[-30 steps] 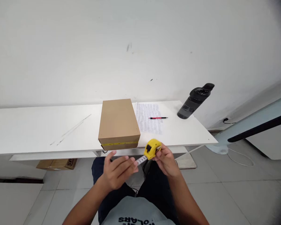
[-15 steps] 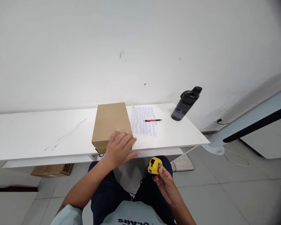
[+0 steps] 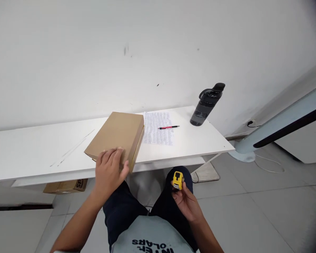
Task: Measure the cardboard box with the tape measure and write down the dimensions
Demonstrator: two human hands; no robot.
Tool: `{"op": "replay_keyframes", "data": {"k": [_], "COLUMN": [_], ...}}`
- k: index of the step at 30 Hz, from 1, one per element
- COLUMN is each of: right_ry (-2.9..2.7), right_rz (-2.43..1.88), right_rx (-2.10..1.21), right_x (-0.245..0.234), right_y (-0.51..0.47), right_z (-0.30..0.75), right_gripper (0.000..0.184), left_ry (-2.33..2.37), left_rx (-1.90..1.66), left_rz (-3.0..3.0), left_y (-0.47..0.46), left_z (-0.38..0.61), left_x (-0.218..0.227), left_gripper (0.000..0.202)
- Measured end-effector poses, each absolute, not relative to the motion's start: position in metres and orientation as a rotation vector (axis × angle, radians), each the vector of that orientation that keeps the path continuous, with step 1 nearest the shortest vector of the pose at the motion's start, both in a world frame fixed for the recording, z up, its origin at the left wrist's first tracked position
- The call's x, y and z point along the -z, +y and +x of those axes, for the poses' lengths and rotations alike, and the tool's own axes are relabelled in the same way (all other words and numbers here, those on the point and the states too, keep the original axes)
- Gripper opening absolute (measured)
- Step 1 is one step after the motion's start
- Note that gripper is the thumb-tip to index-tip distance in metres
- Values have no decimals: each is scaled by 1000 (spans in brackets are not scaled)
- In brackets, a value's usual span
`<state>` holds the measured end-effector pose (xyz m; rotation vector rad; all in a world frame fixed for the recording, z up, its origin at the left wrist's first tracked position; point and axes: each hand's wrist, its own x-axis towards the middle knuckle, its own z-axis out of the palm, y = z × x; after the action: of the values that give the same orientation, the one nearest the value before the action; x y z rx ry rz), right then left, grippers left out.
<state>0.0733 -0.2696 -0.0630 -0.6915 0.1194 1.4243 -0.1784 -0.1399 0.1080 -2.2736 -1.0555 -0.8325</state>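
Observation:
On the table, a closed brown cardboard box [image 3: 118,131] lies turned at an angle, its near corner by the front edge. My left hand [image 3: 109,170] rests on the near end of its lid, fingers stretched out and thumb spread toward the right side. Over my right knee, my right hand [image 3: 185,202] holds a yellow and black tape measure [image 3: 178,180]. No drawn-out blade can be made out. Beside the box lies a handwritten sheet of paper [image 3: 155,138], with a red and black pen [image 3: 169,127] across it.
A dark water bottle [image 3: 206,105] stands toward the right end of the white table [image 3: 68,140], which runs along a wall. Underneath at left sits another cardboard box [image 3: 65,186]. A pale column-like stand [image 3: 287,124] with a cable is at right.
The box has rotated clockwise, its near end swinging left. My left hand has moved left and settled on its lid. The tape measure has turned slightly in my right hand.

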Motion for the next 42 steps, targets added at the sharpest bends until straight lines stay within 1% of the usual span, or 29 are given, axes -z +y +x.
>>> {"op": "replay_keyframes", "data": {"k": [4, 9, 11, 13, 16, 19, 21, 22, 26, 29, 32, 33, 35, 38, 42], "right_ry": [77, -89, -241, -422, -652, -767, -778, -769, -737, -737, -653, -609, -542, -522, -532], "right_rz": [-693, -713, -710, -680, -612, -556, -525, -525, -600, -685, -784, -807, -827, -835, -822], "right_rx": [-1449, -1457, -1499, -1561, -1612, -1632, -1654, -1661, -1636, -1536, -1305, -1205, -1003, -749, -630], "right_x": [66, 55, 39, 18, -13, -30, -31, -30, -17, -12, -17, -21, -29, -38, -41], "right_y": [-265, -252, -244, -234, -220, -210, -208, -209, -213, -211, -200, -195, -181, -155, -121], "right_z": [76, 71, 65, 55, 34, 13, 3, -1, -9, -8, 9, 19, 45, 87, 122], "right_gripper": [36, 36, 40, 50, 59, 57, 55, 54, 55, 56, 56, 57, 57, 54, 56], "left_ry": [-972, -1146, -1252, -1285, -1009, -698, -668, -675, -627, -720, -1048, -1135, -1228, -1294, -1324], "left_rx": [846, 866, 960, 1068, 1144, 1200, 1283, 1308, 1215, 1173, 1174, 1234, 1365, 1458, 1457], "left_rz": [-2297, -2141, -1983, -1968, -2305, -2520, -2559, -2569, -2594, -2499, -2192, -2039, -1829, -1827, -1923], "left_y": [-152, -144, -143, -151, -174, -193, -198, -198, -193, -183, -160, -151, -135, -121, -114], "left_z": [-235, -278, -272, -255, -218, -192, -186, -186, -201, -232, -280, -297, -328, -356, -360], "left_x": [-101, -82, -76, -73, -72, -72, -71, -70, -69, -70, -68, -66, -60, -49, -42], "left_gripper": [39, 45, 45, 46, 43, 36, 29, 28, 27, 31, 39, 41, 38, 30, 27]}}
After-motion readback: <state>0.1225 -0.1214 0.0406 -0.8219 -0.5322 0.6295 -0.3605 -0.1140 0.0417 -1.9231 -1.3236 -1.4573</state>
